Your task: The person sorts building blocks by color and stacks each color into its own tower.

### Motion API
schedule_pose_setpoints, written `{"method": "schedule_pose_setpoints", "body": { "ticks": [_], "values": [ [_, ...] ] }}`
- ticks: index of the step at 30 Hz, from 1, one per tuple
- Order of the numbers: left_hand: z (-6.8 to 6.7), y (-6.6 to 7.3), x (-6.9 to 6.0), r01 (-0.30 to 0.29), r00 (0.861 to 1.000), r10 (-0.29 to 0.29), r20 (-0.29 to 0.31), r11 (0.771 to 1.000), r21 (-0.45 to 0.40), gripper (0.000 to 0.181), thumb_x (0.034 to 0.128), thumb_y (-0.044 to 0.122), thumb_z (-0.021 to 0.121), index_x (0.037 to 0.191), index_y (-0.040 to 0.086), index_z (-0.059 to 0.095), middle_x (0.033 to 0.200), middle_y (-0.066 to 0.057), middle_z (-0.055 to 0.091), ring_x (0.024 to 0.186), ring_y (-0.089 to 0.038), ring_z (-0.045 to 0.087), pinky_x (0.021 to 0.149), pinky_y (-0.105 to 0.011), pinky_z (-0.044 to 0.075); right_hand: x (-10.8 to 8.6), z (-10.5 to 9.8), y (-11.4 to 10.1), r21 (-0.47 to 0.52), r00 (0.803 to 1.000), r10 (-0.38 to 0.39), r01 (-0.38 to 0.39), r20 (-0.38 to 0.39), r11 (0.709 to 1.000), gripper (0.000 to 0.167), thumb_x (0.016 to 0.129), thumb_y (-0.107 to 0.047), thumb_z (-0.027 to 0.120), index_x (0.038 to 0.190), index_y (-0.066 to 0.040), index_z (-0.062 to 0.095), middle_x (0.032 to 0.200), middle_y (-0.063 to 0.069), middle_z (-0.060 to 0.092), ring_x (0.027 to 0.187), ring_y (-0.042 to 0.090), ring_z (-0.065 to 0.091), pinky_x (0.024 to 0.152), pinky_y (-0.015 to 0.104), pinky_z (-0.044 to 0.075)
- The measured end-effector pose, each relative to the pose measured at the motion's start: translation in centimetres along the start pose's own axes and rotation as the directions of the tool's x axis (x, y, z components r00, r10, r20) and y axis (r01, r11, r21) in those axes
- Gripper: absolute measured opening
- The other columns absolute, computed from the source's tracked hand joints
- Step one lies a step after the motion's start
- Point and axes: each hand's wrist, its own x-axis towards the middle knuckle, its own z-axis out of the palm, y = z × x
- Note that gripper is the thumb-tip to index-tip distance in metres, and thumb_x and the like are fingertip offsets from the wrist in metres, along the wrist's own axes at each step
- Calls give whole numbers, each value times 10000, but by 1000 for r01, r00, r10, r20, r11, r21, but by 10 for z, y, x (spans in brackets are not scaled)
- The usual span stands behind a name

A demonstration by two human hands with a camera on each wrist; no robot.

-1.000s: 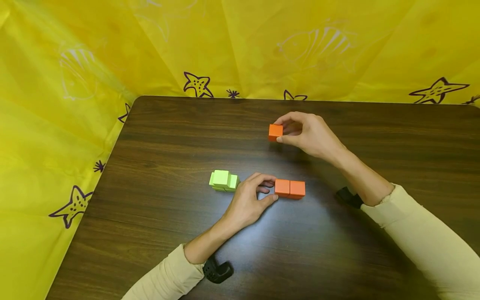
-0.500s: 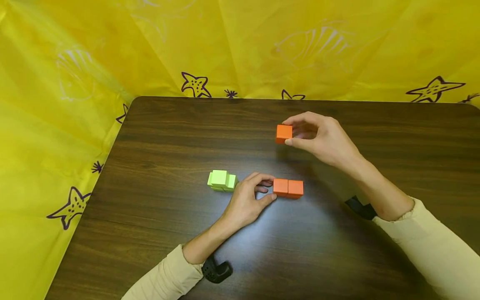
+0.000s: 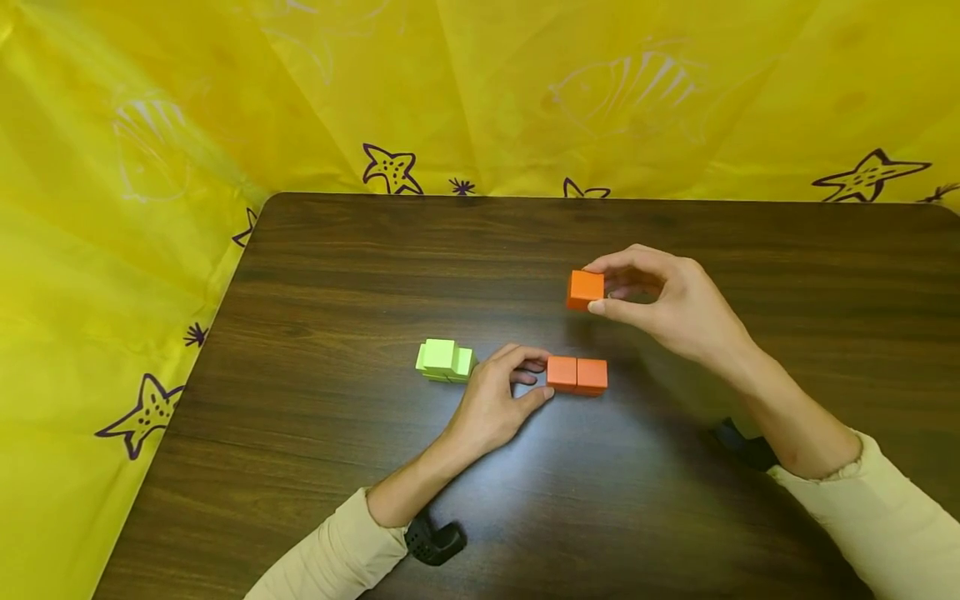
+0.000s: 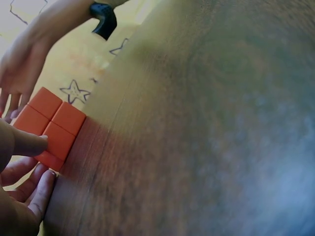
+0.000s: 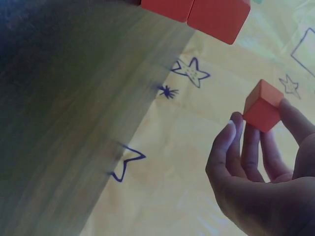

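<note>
My right hand (image 3: 690,312) pinches a single orange cube (image 3: 586,290) between thumb and fingers, above the table beyond the other blocks. The right wrist view shows that cube (image 5: 263,105) held at the fingertips. Lower down, my left hand (image 3: 495,400) holds the left end of a small orange block stack (image 3: 577,375), two columns wide. In the left wrist view the stack (image 4: 49,123) is two layers high, with the thumb on its front face and the other fingers at its end and behind. Close by the left hand's back stands a light green block stack (image 3: 442,358).
A dark wood table (image 3: 337,275) carries all the blocks. Its far and left edges meet a yellow cloth (image 3: 480,100) printed with starfish and fish. A black wrist device (image 3: 435,540) sits on the left wrist and another (image 3: 742,446) on the right.
My right hand has moved right and then nearer to me with the orange cube. The left hand and both block stacks have stayed in place.
</note>
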Motion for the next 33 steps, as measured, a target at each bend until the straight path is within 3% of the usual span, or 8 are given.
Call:
{"method": "schedule_pose_setpoints", "body": {
  "ticks": [18,33],
  "values": [
    [1,-1,4,-21,1000,21,2,1000,-6,346,859,45,770,1188,37,664,1117,-58,650,969,-158,650,858,-215,542,-24,4,1,39,998,-61,60,27,997,383,810,-62,825,1150,-199,712,1077,-48,671,912,169,629,816,209,532],
    [0,-1,1,-17,1000,17,-5,1000,-6,346,856,35,770,1185,28,663,1123,-62,651,981,-179,655,865,-210,540,-42,18,11,46,991,-116,112,71,993,391,789,-38,836,1124,-196,707,1064,-82,666,914,167,611,810,208,517]
  ]
}}
